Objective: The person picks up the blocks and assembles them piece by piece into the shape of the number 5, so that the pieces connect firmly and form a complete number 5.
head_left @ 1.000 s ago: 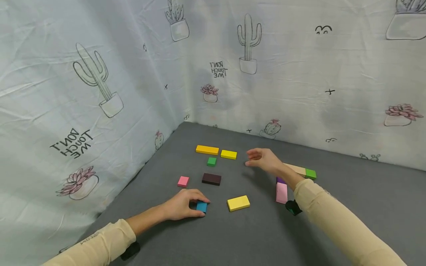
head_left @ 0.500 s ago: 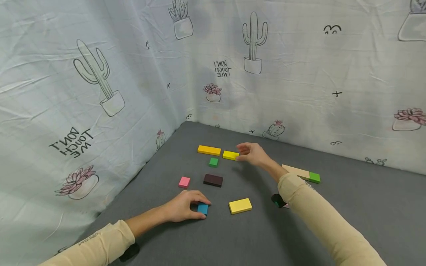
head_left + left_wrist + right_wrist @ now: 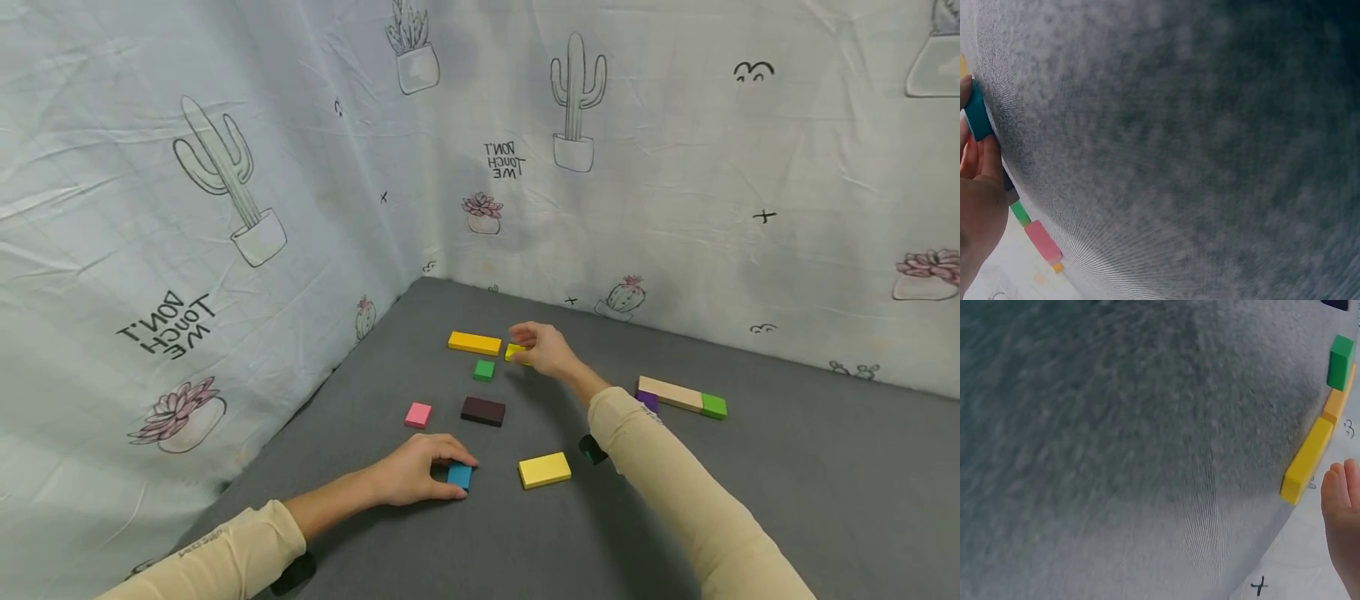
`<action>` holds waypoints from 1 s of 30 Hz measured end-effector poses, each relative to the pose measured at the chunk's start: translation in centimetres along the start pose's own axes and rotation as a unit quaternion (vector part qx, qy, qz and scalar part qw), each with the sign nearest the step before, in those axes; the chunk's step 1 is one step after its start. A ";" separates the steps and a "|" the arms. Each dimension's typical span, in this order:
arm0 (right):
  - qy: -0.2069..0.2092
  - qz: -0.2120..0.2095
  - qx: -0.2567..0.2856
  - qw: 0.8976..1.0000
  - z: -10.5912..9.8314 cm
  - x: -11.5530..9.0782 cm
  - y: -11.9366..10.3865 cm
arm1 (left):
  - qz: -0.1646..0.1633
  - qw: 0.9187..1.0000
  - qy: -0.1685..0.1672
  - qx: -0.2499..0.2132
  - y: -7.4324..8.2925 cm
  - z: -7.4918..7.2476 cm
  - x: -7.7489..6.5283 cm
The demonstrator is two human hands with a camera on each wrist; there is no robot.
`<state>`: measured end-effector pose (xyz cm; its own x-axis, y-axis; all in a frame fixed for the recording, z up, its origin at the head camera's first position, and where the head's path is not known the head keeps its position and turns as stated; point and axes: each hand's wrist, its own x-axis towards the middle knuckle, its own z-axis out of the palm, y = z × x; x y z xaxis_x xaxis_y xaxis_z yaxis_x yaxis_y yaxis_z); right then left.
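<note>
My left hand (image 3: 408, 473) rests low at the front and pinches a blue block (image 3: 459, 476) between thumb and fingers. In the left wrist view the same blue block (image 3: 978, 114) shows at the left edge. Toward the back, my right hand (image 3: 549, 350) reaches over a small yellow block (image 3: 513, 352) and partly covers it in the head view. The right wrist view has this yellow block (image 3: 1307, 461) on the cloth, with the fingers (image 3: 1336, 486) fairly straight and a gap between them and the block.
An orange block (image 3: 475, 343) and a green one (image 3: 484, 371) lie left of the right hand. Nearer are a pink block (image 3: 418, 415), a dark brown block (image 3: 483, 411) and a pale yellow block (image 3: 544, 471). Beige (image 3: 670, 393), light green (image 3: 714, 407) and purple (image 3: 647, 402) blocks sit at right.
My right hand has moved left, from beside the small yellow block to over it. My left hand has kept its hold on the blue block, and the view has shifted slightly.
</note>
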<state>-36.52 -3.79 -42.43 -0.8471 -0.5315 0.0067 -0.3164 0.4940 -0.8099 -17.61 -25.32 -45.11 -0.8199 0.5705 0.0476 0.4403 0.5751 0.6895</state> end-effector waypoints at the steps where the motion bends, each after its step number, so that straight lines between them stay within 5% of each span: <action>1: 0.002 -0.002 -0.004 1.000 0.2 0.2 0.1 | 0.000 1.000 0.000 0.000 0.0 0.0 0.0; 30: 0.011 -0.032 -0.055 0.998 3.6 3.8 -0.9 | 0.001 1.000 0.002 -0.003 0.0 0.0 0.1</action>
<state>-37.88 -8.70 -43.77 -0.8325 -0.5496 0.0704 -0.4138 0.5322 -0.7386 -17.66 -25.27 -45.11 -0.8203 0.5696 0.0514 0.4398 0.5708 0.6934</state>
